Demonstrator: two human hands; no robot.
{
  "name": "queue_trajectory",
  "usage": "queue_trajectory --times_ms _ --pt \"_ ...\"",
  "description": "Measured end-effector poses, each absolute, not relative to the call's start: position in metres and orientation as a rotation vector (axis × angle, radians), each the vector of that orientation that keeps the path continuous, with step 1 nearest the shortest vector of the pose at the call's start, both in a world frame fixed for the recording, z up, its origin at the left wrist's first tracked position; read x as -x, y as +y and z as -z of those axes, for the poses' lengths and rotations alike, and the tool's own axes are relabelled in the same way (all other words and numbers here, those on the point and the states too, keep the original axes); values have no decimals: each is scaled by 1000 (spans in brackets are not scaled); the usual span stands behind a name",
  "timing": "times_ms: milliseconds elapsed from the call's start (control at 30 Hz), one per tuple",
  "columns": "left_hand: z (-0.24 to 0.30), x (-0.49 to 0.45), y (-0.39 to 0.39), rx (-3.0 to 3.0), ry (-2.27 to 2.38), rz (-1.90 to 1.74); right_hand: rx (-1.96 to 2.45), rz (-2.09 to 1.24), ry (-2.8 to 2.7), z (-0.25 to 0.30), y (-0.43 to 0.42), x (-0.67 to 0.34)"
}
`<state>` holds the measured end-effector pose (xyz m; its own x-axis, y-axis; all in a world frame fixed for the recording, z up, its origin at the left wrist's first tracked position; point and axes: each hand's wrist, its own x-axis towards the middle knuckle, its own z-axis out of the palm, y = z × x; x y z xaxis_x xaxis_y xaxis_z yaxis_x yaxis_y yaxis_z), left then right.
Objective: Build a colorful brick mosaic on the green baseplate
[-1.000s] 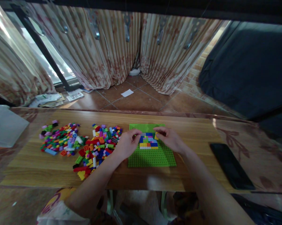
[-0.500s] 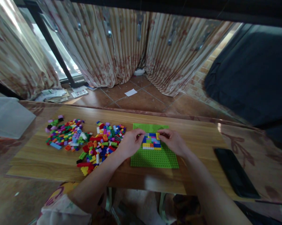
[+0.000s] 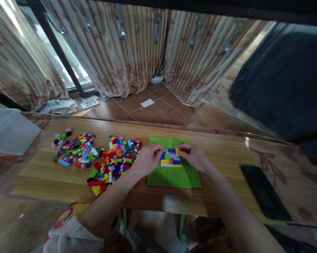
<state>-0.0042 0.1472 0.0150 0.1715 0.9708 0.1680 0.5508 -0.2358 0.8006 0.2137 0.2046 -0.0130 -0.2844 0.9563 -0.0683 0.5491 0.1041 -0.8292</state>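
Note:
A green studded baseplate (image 3: pixel 174 179) lies on the wooden board, with a flat patch of multicoloured toy bricks (image 3: pixel 171 158) pressed onto its upper middle. My left hand (image 3: pixel 149 160) is closed at the patch's upper left corner, thumb and finger pinched together; what lies between them is too small to make out. At the right edge of the patch, my right hand (image 3: pixel 194 157) pinches a small yellow brick (image 3: pixel 177 151) with thumb and forefinger. Its fingertips hide part of that brick. White, yellow, orange and blue bricks form the patch's near row.
Two loose heaps of bricks, a farther heap (image 3: pixel 76 149) and a nearer heap (image 3: pixel 116 161), spread left of the baseplate. A black phone-like slab (image 3: pixel 265 191) lies at the right. A translucent bin (image 3: pixel 12 130) stands at far left. Striped curtains (image 3: pixel 137 52) hang beyond the table.
Both hands stay at the same spots on the brick patch. The whole view has shifted very slightly; nothing is visibly picked up or let go.

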Motion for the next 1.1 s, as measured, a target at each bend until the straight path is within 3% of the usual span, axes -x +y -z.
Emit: queue_trajectory --times_ms 500,700,933,1100 --pt "-25 18 150 -1811 1423 -1060 1517 -1108 -1840 8 205 -214" --pt "-34 47 155 -1756 1525 -1176 1498 -1195 -1512 -1 202 -215" --pt "-42 86 165 -1516 1629 -1411 1447 -801 -1447 -9 203 -214" --pt "-39 88 168 -1502 1604 -1460 1163 -523 -1936 -14 157 -175"
